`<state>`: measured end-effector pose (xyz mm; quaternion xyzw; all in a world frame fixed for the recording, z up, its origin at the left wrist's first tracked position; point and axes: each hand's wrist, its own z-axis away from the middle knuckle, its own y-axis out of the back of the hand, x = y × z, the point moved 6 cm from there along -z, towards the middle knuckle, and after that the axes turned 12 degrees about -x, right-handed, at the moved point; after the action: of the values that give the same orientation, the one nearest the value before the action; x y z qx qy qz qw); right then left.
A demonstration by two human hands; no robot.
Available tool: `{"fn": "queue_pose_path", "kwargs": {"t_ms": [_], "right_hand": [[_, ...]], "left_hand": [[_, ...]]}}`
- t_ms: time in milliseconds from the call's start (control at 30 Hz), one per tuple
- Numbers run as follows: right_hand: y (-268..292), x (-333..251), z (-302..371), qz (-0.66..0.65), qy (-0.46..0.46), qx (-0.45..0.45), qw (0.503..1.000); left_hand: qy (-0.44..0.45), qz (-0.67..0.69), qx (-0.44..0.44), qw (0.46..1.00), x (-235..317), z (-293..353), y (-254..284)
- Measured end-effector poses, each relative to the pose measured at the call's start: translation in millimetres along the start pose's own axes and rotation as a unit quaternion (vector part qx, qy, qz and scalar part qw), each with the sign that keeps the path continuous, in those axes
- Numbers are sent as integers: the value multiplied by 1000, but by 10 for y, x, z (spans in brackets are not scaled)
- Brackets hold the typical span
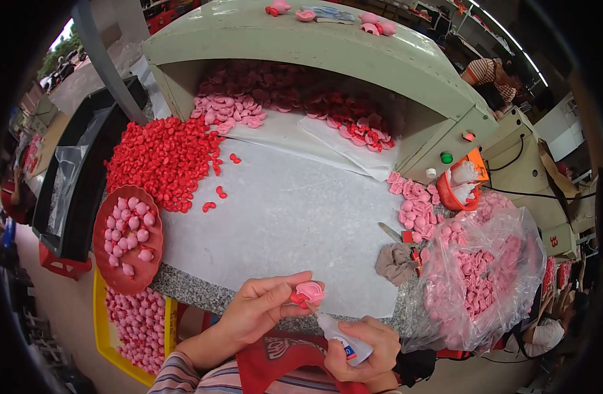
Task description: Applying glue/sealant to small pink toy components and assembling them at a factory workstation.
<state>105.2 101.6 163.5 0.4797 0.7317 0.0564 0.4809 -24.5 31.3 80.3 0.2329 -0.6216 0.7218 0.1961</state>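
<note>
Between the fingertips of my left hand [258, 302] is a small pink cup-shaped plastic piece [310, 291] with a red part [301, 300] at its lower side. My right hand [368, 348] is wrapped round a white squeeze glue bottle [349, 345], tilted so its thin nozzle points up and left. The nozzle tip is at or very near the red part; whether they touch I cannot tell. Both hands are over the near edge of the paper-covered table [281, 217].
A heap of red pieces [163, 164] lies left, beside a red plate [127, 282] of pink balls. Below stands a yellow crate [104, 341]. A green-grey machine [301, 39] holds pink pieces. On the right are a knife [389, 231], a crumpled cloth [394, 262] and a plastic bag [518, 276].
</note>
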Motion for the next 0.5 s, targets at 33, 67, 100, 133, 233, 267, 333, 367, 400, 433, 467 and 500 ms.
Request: {"fn": "queue_pose_path", "kwargs": {"t_ms": [33,67,100,133,233,267,333,367,400,433,467,500], "right_hand": [[1,7,-2,-1,-4,-1,1000],[-2,12,-2,-1,-4,0,1000],[-1,16,0,-2,-2,3,1000],[10,14,5,-3,1,7,1000],[11,3,-10,0,5,3,1000],[-7,-3,-24,0,5,2,1000],[-15,-10,-39,-2,6,3,1000],[-8,-9,-39,-3,6,4,1000],[-3,-8,-39,-2,6,3,1000],[1,-6,-38,0,6,1,1000],[5,-3,-36,0,6,1,1000],[8,-3,-35,-1,8,0,1000]], "left_hand": [[0,0,-1,1000,1,-4,2],[0,0,-1,1000,3,-7,3],[2,0,-1,1000,5,-11,3],[4,-1,-1,1000,4,-15,-7],[5,-4,-2,1000,-7,-21,-7],[4,-3,-2,1000,-4,-14,10],[5,-1,-1,1000,-4,-9,23],[5,-2,-1,1000,-4,-10,15],[5,-4,0,1000,-2,-11,8],[5,-5,0,1000,0,-13,5],[5,-5,0,1000,3,-14,6],[5,1,-10,1000,8,-16,-1]]}}
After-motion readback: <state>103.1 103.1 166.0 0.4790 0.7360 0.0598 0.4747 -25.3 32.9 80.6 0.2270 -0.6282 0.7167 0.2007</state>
